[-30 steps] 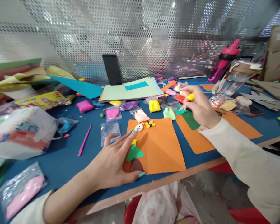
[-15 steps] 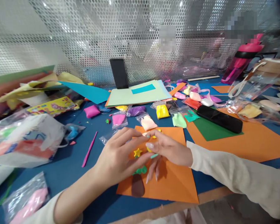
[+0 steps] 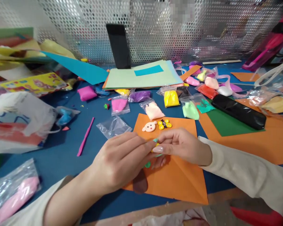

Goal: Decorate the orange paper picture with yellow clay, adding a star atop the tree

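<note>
Above the orange paper (image 3: pixel 179 185), the fingertips of my left hand (image 3: pixel 120 157) and my right hand (image 3: pixel 185 146) meet. Pinched between them is a small piece of yellow clay (image 3: pixel 157 145), mostly covered by the fingers. Beyond my hands a pale clay animal face (image 3: pixel 150 126) with dark eyes lies on the paper. Right beside it is a yellow and black clay bee or butterfly (image 3: pixel 164 124). Under my left hand, a brown clay shape (image 3: pixel 140 182) and a bit of green clay (image 3: pixel 147 164) show partly. The yellow star is hidden from view.
Bags of coloured clay, including yellow (image 3: pixel 171 98) and purple (image 3: pixel 139 96), lie beyond the paper. A pink modelling tool (image 3: pixel 86 136) and a white plastic bag (image 3: pixel 19 122) are left. A black case (image 3: pixel 239 112) lies right. A phone (image 3: pixel 119 45) leans against the perforated panel.
My view has tipped lower and nearer. My fingertips have closed together around the yellow clay. The animal face and the bee or butterfly have come into view; the star is now covered.
</note>
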Demonstrator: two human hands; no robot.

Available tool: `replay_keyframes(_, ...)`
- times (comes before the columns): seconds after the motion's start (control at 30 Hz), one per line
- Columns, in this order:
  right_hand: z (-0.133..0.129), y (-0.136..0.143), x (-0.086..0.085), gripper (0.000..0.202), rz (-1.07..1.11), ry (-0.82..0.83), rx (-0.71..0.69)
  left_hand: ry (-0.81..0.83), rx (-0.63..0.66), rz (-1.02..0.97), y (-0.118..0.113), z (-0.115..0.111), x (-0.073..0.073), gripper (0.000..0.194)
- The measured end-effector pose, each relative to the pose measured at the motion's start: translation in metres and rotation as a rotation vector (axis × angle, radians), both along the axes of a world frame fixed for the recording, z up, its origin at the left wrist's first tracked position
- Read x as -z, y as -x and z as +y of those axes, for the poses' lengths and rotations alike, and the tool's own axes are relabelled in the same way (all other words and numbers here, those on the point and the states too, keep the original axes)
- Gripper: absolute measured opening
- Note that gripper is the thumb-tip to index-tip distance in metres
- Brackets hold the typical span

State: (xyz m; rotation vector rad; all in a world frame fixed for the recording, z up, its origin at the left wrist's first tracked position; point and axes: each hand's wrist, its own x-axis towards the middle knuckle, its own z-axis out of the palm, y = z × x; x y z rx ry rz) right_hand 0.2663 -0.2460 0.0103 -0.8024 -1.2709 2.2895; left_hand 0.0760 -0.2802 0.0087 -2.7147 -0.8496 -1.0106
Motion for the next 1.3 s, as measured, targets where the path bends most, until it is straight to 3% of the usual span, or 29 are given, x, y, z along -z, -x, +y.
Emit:
replay_keyframes(0.1,0.005,-0.001,0.001,0.026,-0.034,0.014,-0.018,-0.024,0.04,0.033,0.005,0.002,0.005,0.008)
replay_keyframes(0.37,0.005,-0.002,-0.001,0.019,0.044,-0.028,0.116,-0.027,-0.066,-0.005,0.01,0.012,-0.004,0.007)
replay_keyframes(0.53,0.008,-0.006,0.004,0.016,0.078,-0.08,0.257,-0.092,-0.301,-0.093,0.017,0.016,-0.007,0.009)
replay_keyframes(0.63,0.007,-0.003,0.007,0.021,0.085,-0.089,0.347,-0.046,-0.424,-0.201,0.012,0.012,-0.003,0.015)
replay_keyframes(0.73,0.002,0.001,0.005,0.025,0.107,-0.104,0.274,0.04,-0.32,-0.235,0.0,0.009,0.002,0.017)
replay_keyframes(0.83,-0.002,0.002,0.0,0.03,0.083,-0.067,0.2,0.002,-0.273,-0.215,-0.006,0.009,0.006,0.016)
replay_keyframes(1.0,-0.004,-0.001,0.001,0.032,0.033,-0.036,0.224,0.001,-0.193,-0.095,-0.001,0.012,0.003,0.021)
replay_keyframes(1.1,-0.005,-0.001,0.001,0.028,-0.01,-0.168,0.255,0.073,-0.127,-0.093,0.002,0.01,0.0,0.012)
replay_keyframes(1.3,-0.008,0.0,0.002,0.047,-0.228,-0.732,0.386,0.142,-0.094,-0.053,-0.002,0.005,-0.003,0.014)
